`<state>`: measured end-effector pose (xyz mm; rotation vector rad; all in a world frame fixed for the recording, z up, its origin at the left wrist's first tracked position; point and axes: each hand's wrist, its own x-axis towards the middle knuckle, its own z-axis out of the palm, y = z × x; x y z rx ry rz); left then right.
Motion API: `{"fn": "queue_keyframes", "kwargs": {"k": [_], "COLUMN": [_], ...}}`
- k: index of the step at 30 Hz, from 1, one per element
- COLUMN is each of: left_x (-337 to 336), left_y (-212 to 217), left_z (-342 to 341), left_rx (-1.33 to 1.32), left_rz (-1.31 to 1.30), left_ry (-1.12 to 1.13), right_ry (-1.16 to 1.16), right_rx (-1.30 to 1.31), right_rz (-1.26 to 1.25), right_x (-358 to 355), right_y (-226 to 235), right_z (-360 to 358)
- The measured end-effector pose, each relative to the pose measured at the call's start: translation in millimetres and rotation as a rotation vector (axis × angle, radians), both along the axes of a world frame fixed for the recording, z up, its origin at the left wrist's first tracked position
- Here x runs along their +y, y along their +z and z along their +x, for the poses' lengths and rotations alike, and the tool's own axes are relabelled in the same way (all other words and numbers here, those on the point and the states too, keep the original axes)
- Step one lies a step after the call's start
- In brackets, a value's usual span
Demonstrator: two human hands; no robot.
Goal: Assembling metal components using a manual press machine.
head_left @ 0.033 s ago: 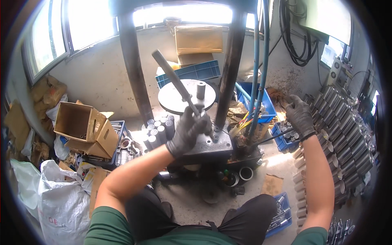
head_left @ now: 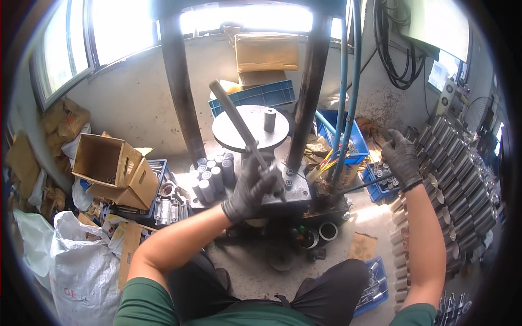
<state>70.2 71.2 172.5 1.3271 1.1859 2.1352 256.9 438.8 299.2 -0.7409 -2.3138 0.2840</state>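
Note:
My left hand (head_left: 247,190), in a dark glove, is closed around the lower end of a long dark metal rod (head_left: 235,115). The rod tilts up and to the left, wide above and thinner near my fingers. Behind it lies a round metal plate (head_left: 227,130) bearing one short grey cylinder (head_left: 269,120). Several dark cylinders (head_left: 216,176) stand on the press bed, left of my left hand. My gloved right hand (head_left: 402,160) is at the right, fingers apart and loosely bent, by the outer end of a thin dark lever (head_left: 363,186). Whether its palm touches the lever is hidden.
Two dark press posts (head_left: 309,87) flank the plate, with blue hoses (head_left: 353,70) beside the right one. Stacked metal tubes (head_left: 454,168) fill the right side. Cardboard boxes (head_left: 130,187) and a white sack (head_left: 81,271) are at left; a blue bin (head_left: 375,290) lies by my right knee.
The rod and my left hand have shifted slightly down and to the right. My right hand is a touch lower. The whole view has moved a little.

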Motion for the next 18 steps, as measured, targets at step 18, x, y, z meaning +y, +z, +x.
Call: {"fn": "queue_keyframes", "kwargs": {"k": [18], "left_x": [-57], "left_y": [-155], "left_z": [64], "left_rx": [-0.539], "left_rz": [-0.347], "left_ry": [0.224], "right_ry": [0.267], "right_rx": [0.224], "right_rz": [-0.242], "right_x": [-98], "right_y": [-102], "right_z": [121]}}
